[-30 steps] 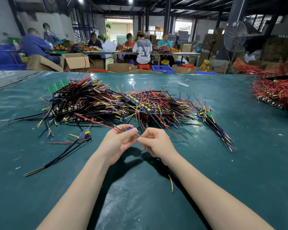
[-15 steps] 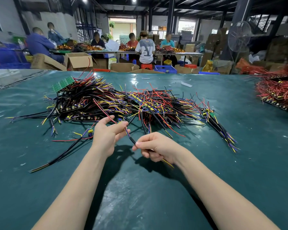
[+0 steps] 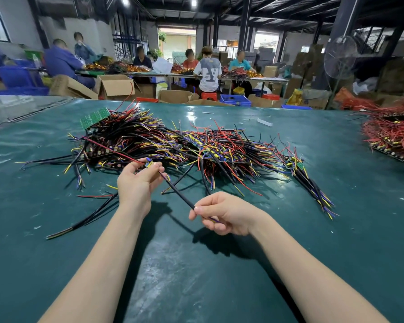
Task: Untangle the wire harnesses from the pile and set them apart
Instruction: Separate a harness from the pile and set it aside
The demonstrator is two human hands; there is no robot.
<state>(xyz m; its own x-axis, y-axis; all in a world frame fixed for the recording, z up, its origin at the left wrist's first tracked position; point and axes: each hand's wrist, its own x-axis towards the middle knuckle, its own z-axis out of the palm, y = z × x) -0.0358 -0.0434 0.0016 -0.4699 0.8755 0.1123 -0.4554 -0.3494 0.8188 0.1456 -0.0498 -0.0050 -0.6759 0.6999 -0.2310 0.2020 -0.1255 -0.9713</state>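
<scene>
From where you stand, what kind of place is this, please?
Most likely a factory floor for electronics assembly: a pile of wire harnesses on a green table, seated workers at a far table heaped with wires, and open cardboard boxes.

pile (image 3: 173,145) mid-table (image 3: 196,264) | hands (image 3: 135,185) before it | 2nd heap (image 3: 392,138) far right

Head camera looks forward and down, seemingly close over table (image 3: 196,280).
</scene>
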